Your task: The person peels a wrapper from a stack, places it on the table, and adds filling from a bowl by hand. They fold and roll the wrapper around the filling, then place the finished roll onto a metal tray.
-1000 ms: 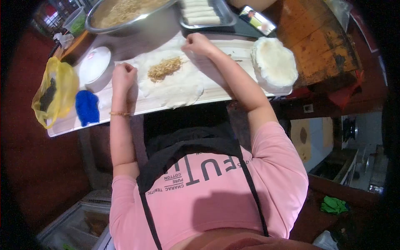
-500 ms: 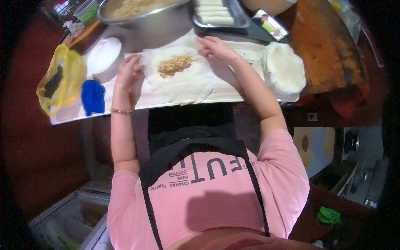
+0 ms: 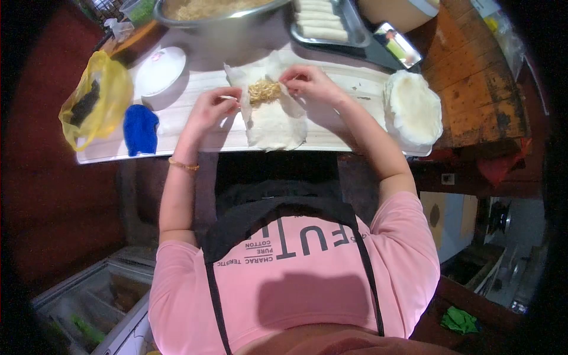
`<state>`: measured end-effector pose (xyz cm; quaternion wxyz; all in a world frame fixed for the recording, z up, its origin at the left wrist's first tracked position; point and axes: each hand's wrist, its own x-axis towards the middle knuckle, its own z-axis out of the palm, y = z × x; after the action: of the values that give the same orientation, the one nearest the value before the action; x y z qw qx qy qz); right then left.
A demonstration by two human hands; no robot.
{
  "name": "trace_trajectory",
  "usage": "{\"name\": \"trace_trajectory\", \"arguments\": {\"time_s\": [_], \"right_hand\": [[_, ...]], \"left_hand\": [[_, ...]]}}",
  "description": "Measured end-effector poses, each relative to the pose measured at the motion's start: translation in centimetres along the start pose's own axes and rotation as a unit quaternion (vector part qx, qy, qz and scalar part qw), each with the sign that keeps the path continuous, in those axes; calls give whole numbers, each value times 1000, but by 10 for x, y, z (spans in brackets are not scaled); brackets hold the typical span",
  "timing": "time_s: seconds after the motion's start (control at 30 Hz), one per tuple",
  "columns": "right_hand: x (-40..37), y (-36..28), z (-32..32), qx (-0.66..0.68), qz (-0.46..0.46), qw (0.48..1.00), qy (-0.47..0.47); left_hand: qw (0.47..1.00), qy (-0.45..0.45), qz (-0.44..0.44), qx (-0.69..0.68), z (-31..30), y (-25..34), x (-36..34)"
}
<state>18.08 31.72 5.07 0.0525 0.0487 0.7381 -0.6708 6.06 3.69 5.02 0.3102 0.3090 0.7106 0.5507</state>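
A thin, pale spring roll wrapper (image 3: 275, 130) lies on the white board in front of me, its two sides folded up beside a small heap of shredded yellowish filling (image 3: 264, 91). My left hand (image 3: 214, 108) pinches the wrapper's left edge, with fingers and thumb close to the filling. On the other side, my right hand (image 3: 309, 83) has its fingertips closed on the right edge. The fold partly hides what lies under the fingers. A stack of round wrappers (image 3: 413, 109) sits to the right on the board.
Behind the board (image 3: 343, 127) stand a large metal bowl of filling (image 3: 222, 21), a tray of white rolls (image 3: 320, 21) and a phone (image 3: 397, 44). At left are a white bowl (image 3: 161, 71), a blue cloth (image 3: 140, 130) and a yellow plastic bag (image 3: 109, 89).
Both hands have moved inward. The wrapper, spread flat before, now has its left and right sides drawn in toward the filling. The view has shifted slightly.
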Motion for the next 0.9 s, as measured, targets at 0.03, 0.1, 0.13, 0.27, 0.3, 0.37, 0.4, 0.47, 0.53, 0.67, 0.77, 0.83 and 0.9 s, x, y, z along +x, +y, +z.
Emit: {"name": "trace_trajectory", "arguments": {"time_s": [0.03,0.1,0.13,0.27,0.3,0.37,0.4,0.47,0.53,0.67,0.77,0.83,0.9], "right_hand": [[-5,-10,7,-1,0,1000,0],[-19,-38,24,-169,-6,983,67],[-17,-35,21,-170,-5,983,66],[-13,-21,15,-333,-207,918,50],[-12,-20,16,-337,-248,907,54],[-15,-20,20,-312,-224,922,42],[-16,-20,21,-286,-200,937,31],[-16,-22,21,-287,-183,940,19],[-18,-26,22,-288,-166,943,8],[-25,-28,29,-317,-151,936,9],[-29,-28,33,-332,-145,932,17],[-28,-27,31,-338,-119,933,17],[-20,-14,26,-354,-159,922,-13]], "left_hand": [[1000,0,1,0,2,0,1],[976,31,119,180,7,-4,2],[976,32,119,179,9,-5,2],[931,95,237,260,17,-9,2],[919,114,275,258,19,-10,2],[933,89,250,243,20,-4,0],[945,63,224,229,20,-2,-1],[947,67,211,233,22,-4,-1],[948,72,198,237,25,-5,0],[956,100,159,224,33,-3,-2],[964,122,114,205,44,7,-7],[969,130,77,195,46,9,-7],[959,131,136,212,45,8,-5]]}}
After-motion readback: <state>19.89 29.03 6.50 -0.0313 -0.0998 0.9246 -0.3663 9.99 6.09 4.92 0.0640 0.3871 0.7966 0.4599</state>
